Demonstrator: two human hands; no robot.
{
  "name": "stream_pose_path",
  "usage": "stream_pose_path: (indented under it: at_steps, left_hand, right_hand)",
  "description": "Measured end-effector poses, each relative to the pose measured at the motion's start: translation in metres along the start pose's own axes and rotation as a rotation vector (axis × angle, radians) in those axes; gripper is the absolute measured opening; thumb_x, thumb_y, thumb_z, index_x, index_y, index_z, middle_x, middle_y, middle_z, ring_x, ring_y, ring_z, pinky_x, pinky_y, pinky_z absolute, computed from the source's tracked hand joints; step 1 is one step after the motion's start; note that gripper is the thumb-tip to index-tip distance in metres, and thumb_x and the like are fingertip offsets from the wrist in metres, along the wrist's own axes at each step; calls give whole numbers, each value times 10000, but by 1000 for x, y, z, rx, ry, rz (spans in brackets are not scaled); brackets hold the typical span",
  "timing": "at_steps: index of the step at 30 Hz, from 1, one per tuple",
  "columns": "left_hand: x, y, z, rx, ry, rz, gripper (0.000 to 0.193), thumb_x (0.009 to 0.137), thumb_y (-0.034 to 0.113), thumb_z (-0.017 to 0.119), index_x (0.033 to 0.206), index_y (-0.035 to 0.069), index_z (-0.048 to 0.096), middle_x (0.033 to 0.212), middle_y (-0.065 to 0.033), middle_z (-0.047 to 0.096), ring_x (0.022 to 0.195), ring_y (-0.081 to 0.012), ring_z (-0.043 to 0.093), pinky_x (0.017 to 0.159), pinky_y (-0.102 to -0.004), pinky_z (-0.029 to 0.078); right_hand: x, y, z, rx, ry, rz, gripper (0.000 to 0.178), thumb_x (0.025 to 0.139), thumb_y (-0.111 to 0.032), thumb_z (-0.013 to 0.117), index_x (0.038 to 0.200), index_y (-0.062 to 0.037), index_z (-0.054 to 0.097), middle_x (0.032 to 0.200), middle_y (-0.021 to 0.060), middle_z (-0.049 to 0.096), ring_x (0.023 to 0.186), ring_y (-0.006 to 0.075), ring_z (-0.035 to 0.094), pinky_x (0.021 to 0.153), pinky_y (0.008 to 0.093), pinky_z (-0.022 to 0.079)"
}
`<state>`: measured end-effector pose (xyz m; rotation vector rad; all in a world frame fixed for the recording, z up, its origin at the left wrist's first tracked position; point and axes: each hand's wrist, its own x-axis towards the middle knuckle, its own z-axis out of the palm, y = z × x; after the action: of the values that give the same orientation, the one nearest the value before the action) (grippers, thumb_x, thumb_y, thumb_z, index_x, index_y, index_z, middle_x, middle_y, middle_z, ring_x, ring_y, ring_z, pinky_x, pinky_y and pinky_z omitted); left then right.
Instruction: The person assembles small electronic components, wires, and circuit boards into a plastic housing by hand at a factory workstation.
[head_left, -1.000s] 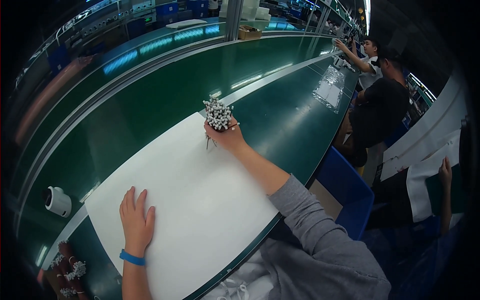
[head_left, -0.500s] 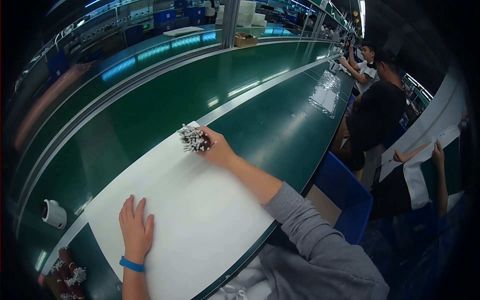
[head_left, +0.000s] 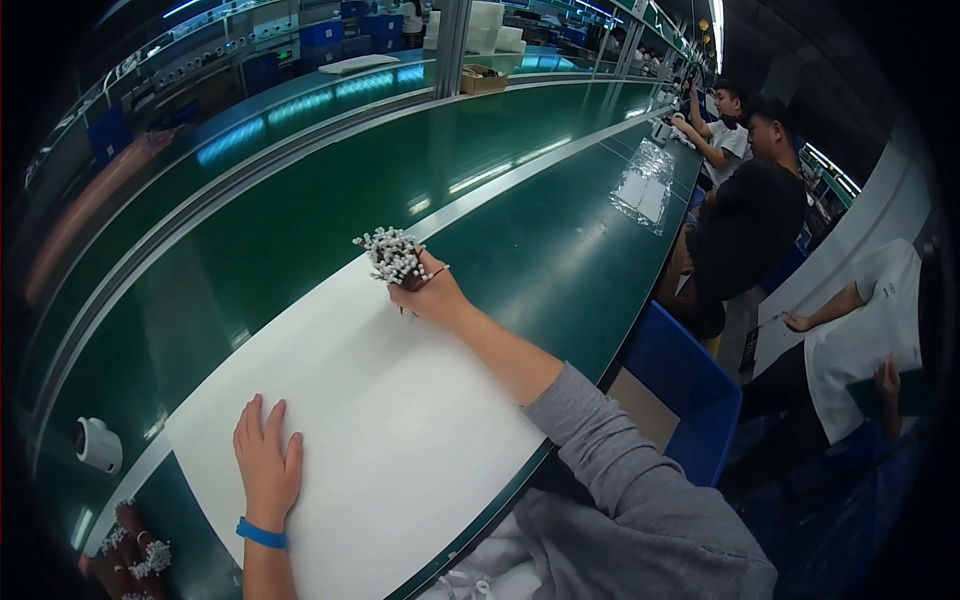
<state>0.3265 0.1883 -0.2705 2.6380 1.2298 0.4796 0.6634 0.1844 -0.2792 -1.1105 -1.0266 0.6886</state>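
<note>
My right hand (head_left: pixel 437 300) is closed around a bundle of dark red wires (head_left: pixel 394 256) with many small white-grey ends fanned out at the top. It is at the far corner of a large white sheet (head_left: pixel 370 430), which lies on the green bench. The lower part of the bundle is mostly hidden by my fingers. Flat on the sheet's left side rests my left hand (head_left: pixel 268 468), fingers stretched and thumb apart, holding nothing. Similar wire bundles (head_left: pixel 138 555) lie beyond the sheet's left edge, at the lower left.
A white rounded device (head_left: pixel 99 445) stands on the green surface (head_left: pixel 290 235) at far left. Plastic-wrapped white pieces (head_left: pixel 643 188) lie farther along the bench. A blue bin (head_left: pixel 690 385) is beside the bench at right. Several people sit or stand along the right side.
My right hand has turned the wire bundle slightly, and its white ends now point more upward and spread wider. My left hand stays on the sheet. A person in white at right has shifted.
</note>
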Motion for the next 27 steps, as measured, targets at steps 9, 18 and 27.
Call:
stream_pose_path:
  at_steps: [9,18,27]
  left_hand:
    - [1,15,-7,18,-18,20,442,873,179,540,1293,50,486,1438,-171,344,1313,-364,310,1100,-443,245]
    - [-5,-4,-11,13,18,25,455,843,187,587,1274,63,509,1411,-191,362,1292,-381,319,1084,-464,256]
    - [-5,-9,-15,0,38,57,440,862,226,575,1268,64,521,1396,-209,374,1290,-382,328,1089,-462,240]
  right_hand:
    - [-3,-1,-13,-284,-177,85,322,716,-22,651,1023,-42,553,751,6,564,682,74,497,624,236,443]
    - [0,-3,12,-457,-333,3,400,697,-28,668,1086,-35,574,893,68,660,769,134,603,692,278,497]
    - [-6,-63,-21,-1329,-318,364,429,669,-146,630,1089,-113,548,934,131,662,916,333,633,775,413,508]
